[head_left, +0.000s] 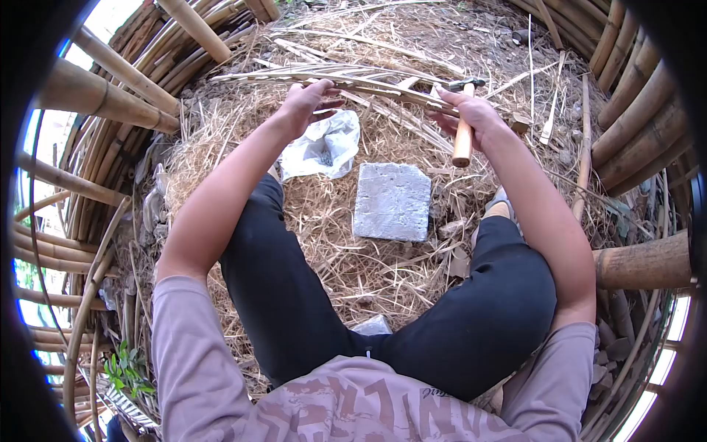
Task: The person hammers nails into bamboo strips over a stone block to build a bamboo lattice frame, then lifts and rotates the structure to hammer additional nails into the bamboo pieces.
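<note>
In the head view, a long split bamboo strip (pixel 383 87) is stretched crosswise between my two hands. My left hand (pixel 303 107) is closed on it, the thumb over the strip and the other fingers curled beneath. My right hand (pixel 471 118) grips the strip's right part and also has a hammer (pixel 462 141) in it. The hammer's wooden handle points down toward me and its dark head is at the top. Below the strip, near my left hand, lies an open white plastic bag (pixel 324 144) with small dark pieces inside, too small to name. A grey stone block (pixel 392 202) rests between my legs.
Straw and bamboo shavings (pixel 353 258) cover the ground. More loose bamboo strips (pixel 353 48) lie beyond my hands. Bamboo poles (pixel 110 99) stand at the left, and others (pixel 639 110) are stacked at the right. A thick pole end (pixel 641 264) juts in near my right elbow.
</note>
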A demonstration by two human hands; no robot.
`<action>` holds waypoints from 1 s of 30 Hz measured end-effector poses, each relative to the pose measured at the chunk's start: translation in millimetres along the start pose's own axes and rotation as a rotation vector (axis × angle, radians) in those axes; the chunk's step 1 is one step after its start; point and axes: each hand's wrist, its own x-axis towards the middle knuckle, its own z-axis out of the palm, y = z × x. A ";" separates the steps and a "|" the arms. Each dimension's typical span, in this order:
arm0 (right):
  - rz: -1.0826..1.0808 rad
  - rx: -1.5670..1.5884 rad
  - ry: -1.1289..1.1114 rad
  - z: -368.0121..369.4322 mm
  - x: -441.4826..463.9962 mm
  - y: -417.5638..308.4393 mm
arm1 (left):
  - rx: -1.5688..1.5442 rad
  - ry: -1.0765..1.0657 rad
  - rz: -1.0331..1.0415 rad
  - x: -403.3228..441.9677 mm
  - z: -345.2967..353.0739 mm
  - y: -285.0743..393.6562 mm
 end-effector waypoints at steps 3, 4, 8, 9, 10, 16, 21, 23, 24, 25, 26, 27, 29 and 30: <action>-0.176 -0.445 0.151 -10.2 18.8 -0.3 | -0.057 0.033 -0.007 -1.0 5.8 -0.8; -0.248 -0.564 0.249 -16.2 22.2 0.2 | -0.066 0.030 -0.001 -1.1 5.4 -0.7; -0.386 -0.689 0.349 -13.5 1.7 -13.9 | -0.094 0.010 0.006 1.7 5.1 -3.0; -0.400 -0.688 0.352 -9.0 -3.4 -15.4 | -0.100 0.007 0.005 1.2 5.5 -3.2; -0.414 -0.688 0.354 -2.9 -8.3 -15.6 | -0.104 0.004 -0.003 0.9 6.0 -3.3; -0.467 -0.734 0.126 26.2 -18.8 -18.5 | -0.070 -0.003 0.012 1.1 3.0 -7.4; -0.530 -0.805 0.024 50.1 -6.8 -11.5 | -0.012 0.005 0.040 1.8 1.2 -10.8; -0.594 -0.830 -0.013 59.4 -2.5 -6.3 | -0.007 -0.005 0.063 0.3 1.5 -12.1; -0.591 -0.836 -0.051 65.1 -1.8 -7.3 | -0.002 -0.038 0.077 1.0 1.2 -11.8; -0.593 -0.852 -0.076 71.2 -1.3 -7.9 | -0.008 -0.034 0.077 1.7 1.8 -12.0; -0.595 -0.868 -0.102 76.9 -0.5 -8.5 | -0.013 -0.030 0.077 0.3 5.0 -10.6; -0.596 -0.885 -0.127 82.1 0.3 -8.7 | -0.020 -0.026 0.077 -1.5 8.3 -9.2; -0.593 -0.880 -0.138 88.8 3.8 -8.1 | 0.000 -0.034 0.077 -3.7 10.7 -6.8; -0.589 -0.881 -0.151 90.8 5.4 -9.1 | 0.020 -0.027 0.074 -3.8 10.2 -5.9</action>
